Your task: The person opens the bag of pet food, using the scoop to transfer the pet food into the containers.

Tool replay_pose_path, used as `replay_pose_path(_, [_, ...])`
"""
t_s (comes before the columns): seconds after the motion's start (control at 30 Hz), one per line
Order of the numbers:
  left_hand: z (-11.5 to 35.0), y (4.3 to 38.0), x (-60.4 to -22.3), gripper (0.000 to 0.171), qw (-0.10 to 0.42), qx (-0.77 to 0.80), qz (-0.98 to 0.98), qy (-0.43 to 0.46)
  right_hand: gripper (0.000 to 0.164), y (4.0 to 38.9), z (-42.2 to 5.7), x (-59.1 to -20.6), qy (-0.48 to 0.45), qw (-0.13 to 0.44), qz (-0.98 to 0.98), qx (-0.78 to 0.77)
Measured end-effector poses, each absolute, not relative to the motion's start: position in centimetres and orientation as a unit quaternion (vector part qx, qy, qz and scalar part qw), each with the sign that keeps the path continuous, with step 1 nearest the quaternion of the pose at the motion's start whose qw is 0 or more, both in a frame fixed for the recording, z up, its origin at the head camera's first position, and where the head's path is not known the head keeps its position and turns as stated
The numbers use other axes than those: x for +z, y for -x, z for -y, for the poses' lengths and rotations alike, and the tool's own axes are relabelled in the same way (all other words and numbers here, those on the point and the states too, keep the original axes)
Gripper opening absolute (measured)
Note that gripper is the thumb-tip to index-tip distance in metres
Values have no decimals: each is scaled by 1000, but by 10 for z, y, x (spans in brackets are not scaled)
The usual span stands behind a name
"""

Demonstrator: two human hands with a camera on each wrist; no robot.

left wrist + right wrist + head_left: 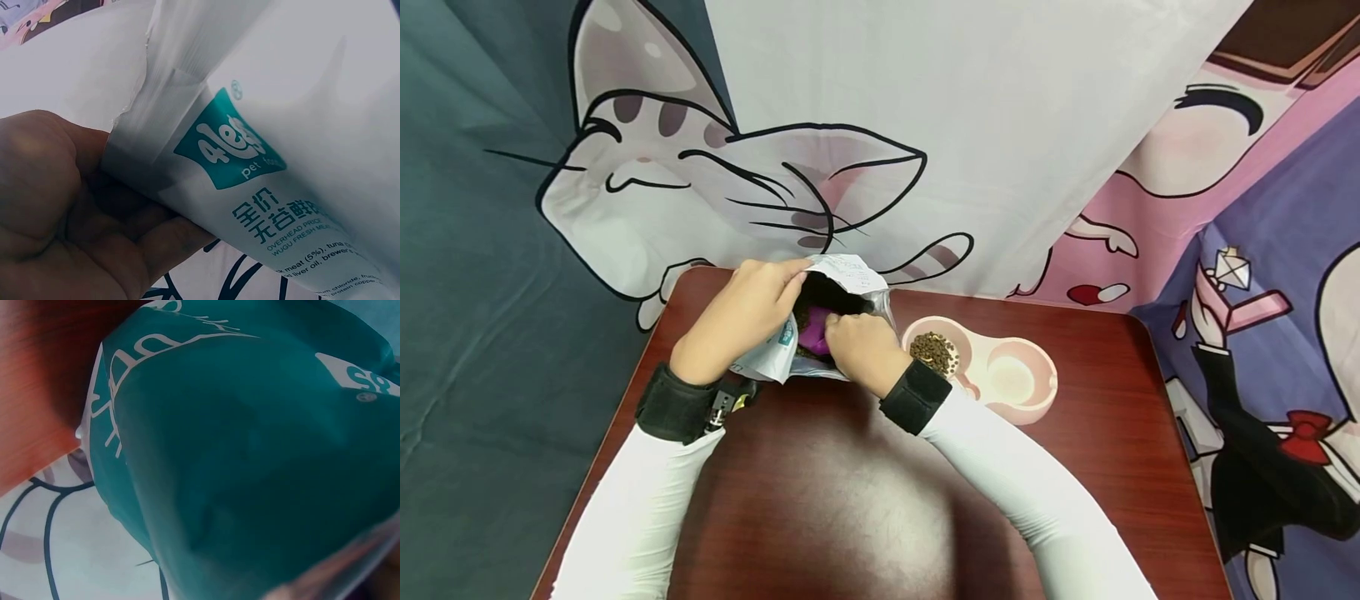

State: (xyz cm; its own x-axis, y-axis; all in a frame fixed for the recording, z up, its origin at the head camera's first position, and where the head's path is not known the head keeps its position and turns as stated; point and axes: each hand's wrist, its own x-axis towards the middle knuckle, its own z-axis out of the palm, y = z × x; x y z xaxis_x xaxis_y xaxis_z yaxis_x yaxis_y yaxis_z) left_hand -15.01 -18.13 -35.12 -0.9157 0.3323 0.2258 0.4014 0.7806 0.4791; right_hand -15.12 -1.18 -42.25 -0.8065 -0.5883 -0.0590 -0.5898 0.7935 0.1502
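A white and teal pet food bag [850, 272] stands with its mouth open near the table's back edge. My left hand [747, 307] grips the left rim of that mouth; the left wrist view shows the hand [56, 212] with the bag's edge [150, 156] between thumb and fingers. Inside the opening my right hand [867, 350] holds a purple scoop [814, 332], whose lower part is hidden among brown kibble. In the right wrist view the bag's teal side [250, 444] fills most of the picture and hides the fingers.
Right of the bag sits a pink double bowl [1048, 379]. Its left compartment holds brown kibble [932, 352], and the right one shows a pale bottom. Cartoon-printed cloth [1000, 150] hangs behind the reddish-brown table [1120, 467].
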Motion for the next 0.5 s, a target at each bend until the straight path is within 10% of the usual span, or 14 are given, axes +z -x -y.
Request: replay_pose_path(0.5, [184,149,-353,36,65,-268,941,199,13,146,17,-433,293,-15,-955,54])
